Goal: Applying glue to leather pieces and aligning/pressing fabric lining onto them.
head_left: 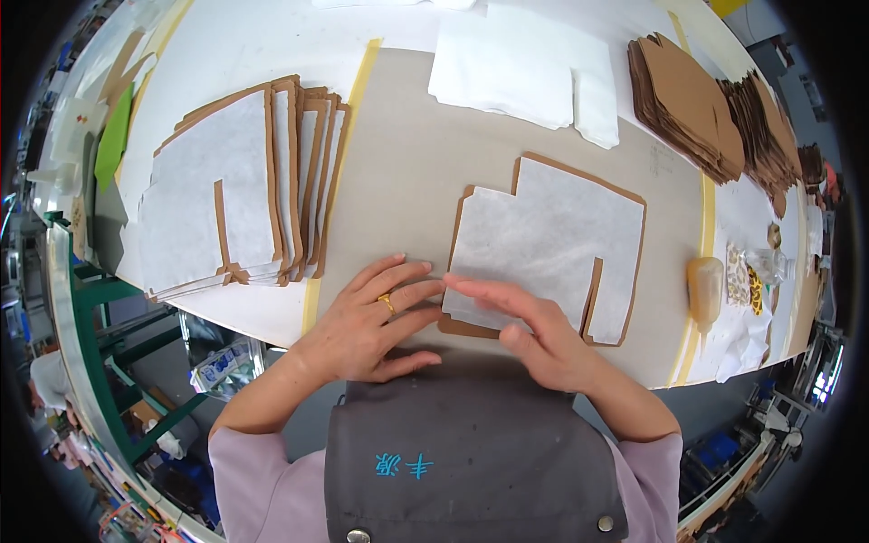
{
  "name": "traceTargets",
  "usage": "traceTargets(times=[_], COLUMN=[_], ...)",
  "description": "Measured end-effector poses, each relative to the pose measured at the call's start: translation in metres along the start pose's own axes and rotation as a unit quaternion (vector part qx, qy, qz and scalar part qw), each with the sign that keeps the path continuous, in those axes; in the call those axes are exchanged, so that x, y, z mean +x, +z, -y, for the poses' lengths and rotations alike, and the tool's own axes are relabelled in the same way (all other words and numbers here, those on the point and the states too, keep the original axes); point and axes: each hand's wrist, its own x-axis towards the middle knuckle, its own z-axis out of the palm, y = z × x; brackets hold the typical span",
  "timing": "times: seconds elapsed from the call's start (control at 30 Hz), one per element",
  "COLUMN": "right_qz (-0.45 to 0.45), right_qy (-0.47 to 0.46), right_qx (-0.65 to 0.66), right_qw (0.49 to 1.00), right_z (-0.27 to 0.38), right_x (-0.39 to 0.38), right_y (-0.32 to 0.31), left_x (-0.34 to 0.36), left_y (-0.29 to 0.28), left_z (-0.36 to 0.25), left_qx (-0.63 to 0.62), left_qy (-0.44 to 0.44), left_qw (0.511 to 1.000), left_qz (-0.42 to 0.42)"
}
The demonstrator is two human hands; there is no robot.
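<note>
In front of me lies a flat brown piece (460,328) with cut-out corners and a slot. A white sheet (552,226) covers most of it, leaving a brown margin showing round the edge. My left hand (376,321), with a gold ring on one finger, rests palm down on the grey work surface, fingers spread. Its fingertips reach the left edge of the piece. My right hand (534,326) lies over the lower part of the white sheet, fingers stretched out and thumb apart. Its fingertips are close to those of the left hand. Neither hand holds anything.
Left, a fanned stack of similar white-covered brown pieces (217,190). White sheets (507,72) lie at the back. Brown piles (688,104) stand at the far right. Near the right edge are a yellowish bottle (704,294) and yellow tape strips (709,217).
</note>
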Motion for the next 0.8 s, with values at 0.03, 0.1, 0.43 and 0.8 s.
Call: traceTargets(times=[0.03,0.1,0.43,0.8], right_qz=[0.043,0.008,0.041,0.050], right_qy=[-0.056,-0.062,-0.067,-0.075], right_qx=[-0.133,-0.340,-0.524,-0.412], right_qw=[0.989,0.938,0.848,0.907], right_z=[0.001,-0.002,-0.016,0.003], right_x=[-0.001,0.003,0.026,-0.030], right_y=[-0.003,-0.011,-0.001,-0.008], left_x=[0.000,-0.001,0.002,0.029], left_y=[0.001,0.003,0.001,-0.013], left_z=[0.001,0.003,0.001,0.001], left_qx=[-0.004,-0.008,-0.008,0.002], left_qy=[-0.001,-0.003,0.003,-0.018], left_qw=[1.000,1.000,1.000,0.999], left_qz=[-0.004,-0.010,-0.005,-0.037])
